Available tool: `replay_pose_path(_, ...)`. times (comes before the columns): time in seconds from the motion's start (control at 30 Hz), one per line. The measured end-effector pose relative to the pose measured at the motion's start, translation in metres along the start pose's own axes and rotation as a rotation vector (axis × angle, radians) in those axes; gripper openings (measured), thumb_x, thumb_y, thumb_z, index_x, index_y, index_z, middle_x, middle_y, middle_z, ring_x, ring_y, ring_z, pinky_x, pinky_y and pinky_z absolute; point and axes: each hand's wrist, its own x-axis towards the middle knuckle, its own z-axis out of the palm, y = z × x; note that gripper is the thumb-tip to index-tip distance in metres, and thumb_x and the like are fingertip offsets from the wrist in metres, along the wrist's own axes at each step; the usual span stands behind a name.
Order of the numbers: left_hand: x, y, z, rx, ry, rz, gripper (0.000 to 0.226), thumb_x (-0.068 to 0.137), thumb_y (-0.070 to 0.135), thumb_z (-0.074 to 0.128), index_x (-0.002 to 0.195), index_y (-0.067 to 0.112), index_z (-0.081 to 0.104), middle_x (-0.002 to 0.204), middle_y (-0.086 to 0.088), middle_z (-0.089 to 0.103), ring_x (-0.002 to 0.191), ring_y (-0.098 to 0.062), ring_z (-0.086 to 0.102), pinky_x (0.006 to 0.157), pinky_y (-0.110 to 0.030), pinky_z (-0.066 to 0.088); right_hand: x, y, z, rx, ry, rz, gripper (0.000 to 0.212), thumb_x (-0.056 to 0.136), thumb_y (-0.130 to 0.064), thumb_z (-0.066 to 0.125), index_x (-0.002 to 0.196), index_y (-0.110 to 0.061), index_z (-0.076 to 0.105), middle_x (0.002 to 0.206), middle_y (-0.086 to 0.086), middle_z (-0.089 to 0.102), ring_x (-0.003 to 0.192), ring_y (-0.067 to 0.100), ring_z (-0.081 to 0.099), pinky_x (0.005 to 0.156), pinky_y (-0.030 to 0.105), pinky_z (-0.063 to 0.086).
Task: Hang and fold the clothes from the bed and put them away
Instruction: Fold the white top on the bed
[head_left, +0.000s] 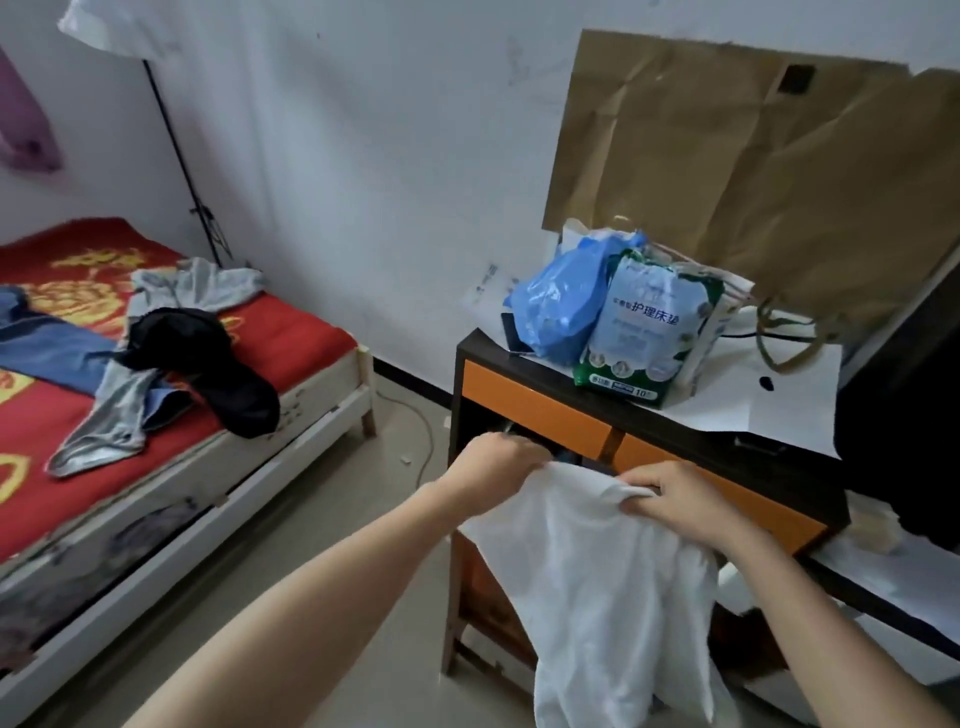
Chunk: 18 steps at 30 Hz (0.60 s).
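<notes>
A white garment (597, 582) hangs between my hands in front of a dark cabinet with orange drawers (535, 400). My left hand (491, 470) grips its top edge at the left, and my right hand (675, 499) pinches bunched cloth at the right. On the bed with the red cover (301, 332) at the left lie a black garment (208, 358), blue jeans (47, 353) and grey clothes (109, 421).
Blue and green plastic packs (623, 317) and white paper sit on the cabinet top. Brown paper (753, 166) covers the wall behind. A black pole (176, 150) leans in the corner. A cable lies on the floor by the bed leg.
</notes>
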Motion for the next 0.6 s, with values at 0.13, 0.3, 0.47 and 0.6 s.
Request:
replay_pose_path(0.13, -0.005, -0.049, -0.097, -0.012, 0.316, -0.135, 0.021, 0.089, 0.013, 0.056, 0.097, 0.006, 0.074, 0.094, -0.009, 0.073, 0.082, -0.026, 0.069, 0.076, -0.028, 0.048, 0.047, -0.104, -0.030, 0.070, 0.113, -0.212, 0.020, 0.085, -0.014, 0.066, 0.094, -0.031, 0.072, 0.087, -0.018, 0.068, 0.084, -0.003, 0.061, 0.077, 0.020, 0.045)
replay_pose_path(0.3, -0.078, -0.130, -0.231, 0.107, 0.481, -0.340, 0.014, 0.084, 0.005, 0.066, 0.095, -0.001, 0.073, 0.090, -0.014, 0.072, 0.075, -0.016, 0.065, 0.074, -0.009, 0.035, 0.130, -0.257, -0.009, -0.027, 0.123, -0.506, 0.018, 0.084, -0.017, 0.067, 0.102, -0.019, 0.071, 0.095, -0.001, 0.071, 0.091, 0.014, 0.062, 0.082, 0.029, 0.043)
replay_pose_path(0.47, -0.180, -0.207, -0.322, 0.187, 0.581, -0.459, 0.021, 0.073, 0.013, 0.066, 0.083, -0.002, 0.075, 0.078, -0.014, 0.072, 0.076, -0.010, 0.060, 0.067, -0.001, 0.036, 0.187, -0.400, 0.060, -0.032, 0.065, -0.730, 0.022, 0.083, -0.016, 0.069, 0.104, -0.018, 0.071, 0.102, 0.004, 0.071, 0.097, 0.021, 0.063, 0.083, 0.033, 0.044)
replay_pose_path(0.6, -0.259, -0.269, -0.392, 0.287, 0.629, -0.543, 0.014, 0.073, 0.008, 0.069, 0.082, -0.001, 0.075, 0.074, -0.012, 0.072, 0.080, 0.000, 0.058, 0.069, 0.007, 0.034, 0.227, -0.513, 0.134, 0.008, 0.041, -0.883, 0.024, 0.084, -0.017, 0.069, 0.108, -0.015, 0.070, 0.106, 0.005, 0.070, 0.096, 0.023, 0.064, 0.077, 0.023, 0.041)
